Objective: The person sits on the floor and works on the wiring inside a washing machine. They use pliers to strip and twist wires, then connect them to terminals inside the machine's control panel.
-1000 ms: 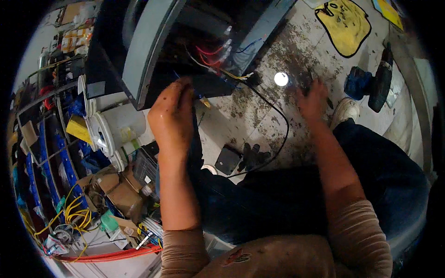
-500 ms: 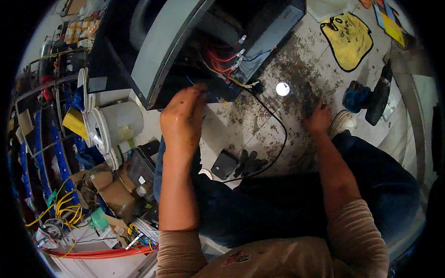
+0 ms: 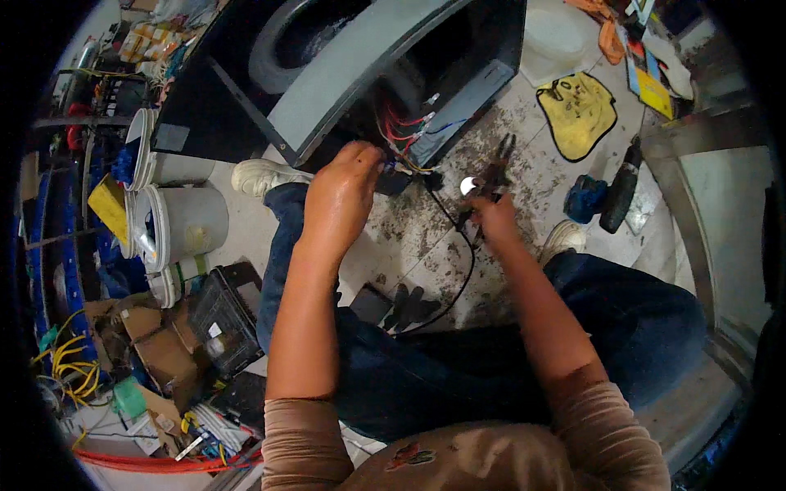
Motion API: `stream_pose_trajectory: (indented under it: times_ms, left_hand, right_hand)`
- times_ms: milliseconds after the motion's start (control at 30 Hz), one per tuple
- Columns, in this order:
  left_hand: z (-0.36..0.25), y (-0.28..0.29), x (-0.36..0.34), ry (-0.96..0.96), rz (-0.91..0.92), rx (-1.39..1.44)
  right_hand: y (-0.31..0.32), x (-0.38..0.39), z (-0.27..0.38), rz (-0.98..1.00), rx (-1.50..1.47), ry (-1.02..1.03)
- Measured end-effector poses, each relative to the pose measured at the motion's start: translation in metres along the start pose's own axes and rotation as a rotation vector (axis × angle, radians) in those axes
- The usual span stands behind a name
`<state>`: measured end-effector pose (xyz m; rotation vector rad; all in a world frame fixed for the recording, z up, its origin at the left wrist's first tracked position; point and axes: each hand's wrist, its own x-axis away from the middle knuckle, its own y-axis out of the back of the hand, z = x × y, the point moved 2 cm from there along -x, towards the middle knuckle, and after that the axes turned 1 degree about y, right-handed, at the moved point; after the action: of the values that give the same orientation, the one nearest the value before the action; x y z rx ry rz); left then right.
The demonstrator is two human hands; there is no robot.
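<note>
A large black appliance casing [image 3: 246,106] with a grey curved panel [image 3: 360,69] lies tilted before me. Red, white and blue wires [image 3: 401,135] come out of its open underside. My left hand [image 3: 342,192] is beside these wires at the lower edge, fingers pinched together; what they hold is hidden. Dark pliers [image 3: 497,168] are in my right hand [image 3: 495,219], their two prongs pointing away from me over the dirty floor. A bright round light [image 3: 468,186] shows beside the pliers. The black cable [image 3: 472,262] runs from the casing past my right hand.
Dark gloves [image 3: 413,307] and a flat black box [image 3: 371,304] lie between my legs. To the right are a cordless drill [image 3: 618,192] and a yellow cloth [image 3: 577,114]. White buckets [image 3: 192,225], cardboard boxes [image 3: 164,348] and a black case [image 3: 225,315] crowd the left.
My right hand has come up from the floor and moved left, now with pliers in it. My left hand stays pinched near the wires. The whole view has shifted somewhat.
</note>
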<state>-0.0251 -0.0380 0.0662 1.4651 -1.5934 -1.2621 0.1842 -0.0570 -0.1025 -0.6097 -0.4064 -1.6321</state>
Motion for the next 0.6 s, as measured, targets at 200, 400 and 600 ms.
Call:
stream_pose_trajectory:
  times_ms: [200,400,600]
  left_hand:
    - [-0.009,-0.001,-0.004,0.02,-0.045,0.008]
    - [-0.011,0.002,0.0,0.001,-0.082,0.015]
    - [0.0,0.003,0.003,-0.027,-0.013,0.067]
  right_hand:
    - [-0.021,0.072,0.011,0.393,0.063,-0.001]
    - [-0.061,0.102,0.03,0.614,0.121,-0.04]
    - [-0.086,0.085,0.053,0.475,0.124,0.026]
